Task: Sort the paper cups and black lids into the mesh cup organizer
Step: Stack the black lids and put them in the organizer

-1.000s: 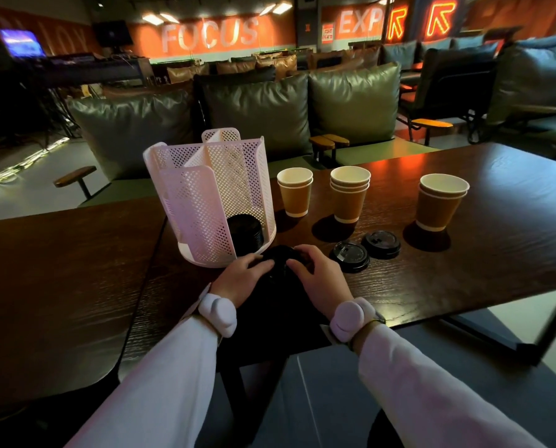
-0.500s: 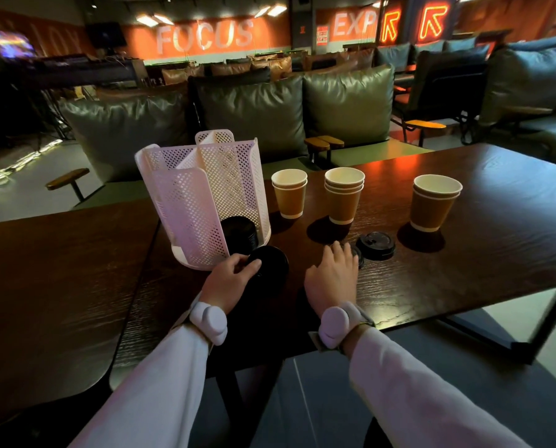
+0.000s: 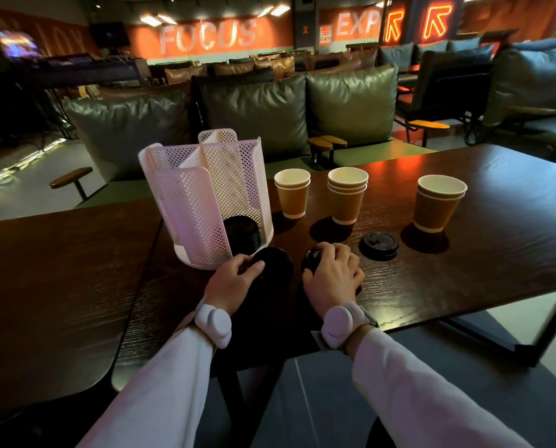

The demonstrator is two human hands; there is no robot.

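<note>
**Head view, hands at the bench.** The left hand [image 3: 234, 279] lies low over the bench [image 3: 464, 270]. Its fingers [image 3: 254, 265] are curled onto the near edge of a black lid, the left lid [image 3: 276, 261], and pinch it. The lid sits flat just ahead and to the right of them.

The right hand [image 3: 333, 276] arches over a second black lid, the right lid [image 3: 312, 257]. Its fingers [image 3: 338, 253] are bent down around this lid and grip it, so only the lid's left part shows. The two held lids lie side by side, near each other but apart.

The white mesh organizer [image 3: 205, 195] stands upright just beyond the left fingers. Whether its base touches the left lid cannot be told. A lid stack [image 3: 241, 232] sits in its open front compartment.

A loose lid [image 3: 379, 245] lies flat just to the right of the right fingers, not touching them.

Three upright stacks of paper cups stand farther off:
- The left cup stack [image 3: 293, 192] is beyond the gap between the two hands.
- The middle cup stack [image 3: 347, 198] is straight beyond the right fingers.
- The right cup stack [image 3: 438, 202] is well to their right, behind the loose lid.
</note>
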